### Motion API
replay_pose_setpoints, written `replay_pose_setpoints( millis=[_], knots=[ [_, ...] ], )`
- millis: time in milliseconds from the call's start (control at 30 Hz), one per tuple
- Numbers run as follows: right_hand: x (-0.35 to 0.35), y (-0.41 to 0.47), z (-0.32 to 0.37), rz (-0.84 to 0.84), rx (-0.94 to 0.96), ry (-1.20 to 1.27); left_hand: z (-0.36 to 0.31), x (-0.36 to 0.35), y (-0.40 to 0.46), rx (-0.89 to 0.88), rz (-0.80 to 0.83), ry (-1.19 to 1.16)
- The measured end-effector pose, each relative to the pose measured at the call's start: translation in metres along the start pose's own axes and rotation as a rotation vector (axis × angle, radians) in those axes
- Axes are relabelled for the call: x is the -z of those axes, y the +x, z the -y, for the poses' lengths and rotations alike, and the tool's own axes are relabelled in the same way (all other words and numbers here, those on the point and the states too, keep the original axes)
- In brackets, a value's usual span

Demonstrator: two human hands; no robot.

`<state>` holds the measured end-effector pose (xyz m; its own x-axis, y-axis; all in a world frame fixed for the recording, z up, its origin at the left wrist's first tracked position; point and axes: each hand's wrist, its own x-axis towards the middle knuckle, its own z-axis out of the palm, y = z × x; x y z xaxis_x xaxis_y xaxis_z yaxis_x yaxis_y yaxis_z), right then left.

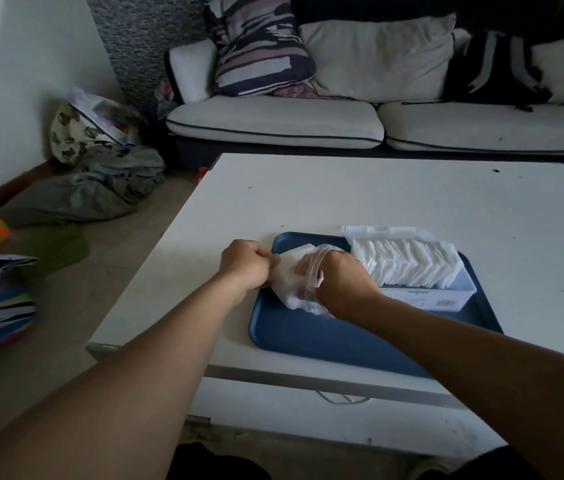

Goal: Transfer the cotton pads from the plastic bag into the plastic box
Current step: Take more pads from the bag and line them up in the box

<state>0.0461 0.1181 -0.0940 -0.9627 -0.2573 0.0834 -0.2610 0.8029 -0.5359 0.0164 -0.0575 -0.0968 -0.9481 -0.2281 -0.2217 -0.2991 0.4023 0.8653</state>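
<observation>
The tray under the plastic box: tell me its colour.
The tray is dark blue, plain with no pattern; it shows in the head view, the only one.

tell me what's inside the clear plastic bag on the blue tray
A clump of white cotton pads shows through the clear plastic bag, and the right hand reaches in; its fingertips are hidden.

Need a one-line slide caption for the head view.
Left hand grips the plastic bag while the right hand reaches inside for cotton pads, beside the pad-filled plastic box on a blue tray.
</observation>
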Motion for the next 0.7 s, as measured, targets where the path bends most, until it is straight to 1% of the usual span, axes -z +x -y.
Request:
replay_pose_setpoints(
  millis=[100,233,300,333,433,567,600,633,700],
  knots=[
    [-0.006,0.004,-0.008,0.012,0.084,0.033,0.001,-0.003,0.002,-0.015,-0.026,0.03],
    [-0.003,0.0,-0.006,0.06,0.102,0.057,0.004,-0.004,0.007,-0.006,-0.055,0.008],
    [0.002,-0.002,-0.005,0.08,0.118,0.028,0.005,-0.004,0.009,0.004,-0.067,-0.012],
    [0.006,-0.003,-0.006,0.091,0.11,0.021,0.004,-0.005,0.009,0.009,-0.073,-0.019],
    [0.027,-0.013,-0.007,0.106,0.101,0.128,0.006,-0.005,0.009,0.009,-0.102,-0.025],
    [0.068,-0.029,-0.013,0.191,0.069,0.057,0.005,-0.006,0.005,-0.016,-0.102,0.006],
    [0.08,-0.033,-0.015,0.218,0.045,0.09,0.003,-0.007,0.003,-0.019,-0.098,0.03],
    [0.094,-0.038,-0.017,0.223,0.007,0.19,0.001,-0.007,0.001,-0.019,-0.092,0.067],
    [0.119,-0.046,-0.022,0.182,-0.101,0.51,-0.004,-0.008,-0.004,-0.018,-0.066,0.202]
  ],
)
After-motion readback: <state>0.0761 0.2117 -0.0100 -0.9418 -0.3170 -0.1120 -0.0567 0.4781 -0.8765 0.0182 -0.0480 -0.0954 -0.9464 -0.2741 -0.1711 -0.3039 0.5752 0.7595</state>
